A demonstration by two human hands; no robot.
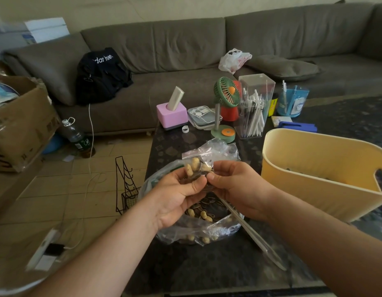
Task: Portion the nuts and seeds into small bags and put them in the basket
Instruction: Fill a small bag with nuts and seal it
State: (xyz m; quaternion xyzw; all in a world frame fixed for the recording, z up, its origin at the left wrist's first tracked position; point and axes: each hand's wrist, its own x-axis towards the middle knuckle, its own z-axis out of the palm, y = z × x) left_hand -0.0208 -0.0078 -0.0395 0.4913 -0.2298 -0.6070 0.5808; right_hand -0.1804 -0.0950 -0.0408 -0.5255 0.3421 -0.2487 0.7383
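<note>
**Small bag held over the bulk bag**

Left hand (177, 196) and right hand (235, 187) both pinch a small clear bag (198, 166) of peanuts and seeds, just above the large open bag (198, 224) on the dark table (207, 271). Yellow basket (310, 168) at right. Green fan (226, 93) beyond.

Pale nuts, striped seeds, dark patterned tabletop

Tan peanuts (195, 163) and black-and-cream striped sunflower seeds (209, 205) fill clear plastic; the cream-yellow plastic basket (314, 168) stands on a black stone table (207, 264) with faint motifs; green-and-orange desk fan (227, 92), pink box (172, 114).
</note>
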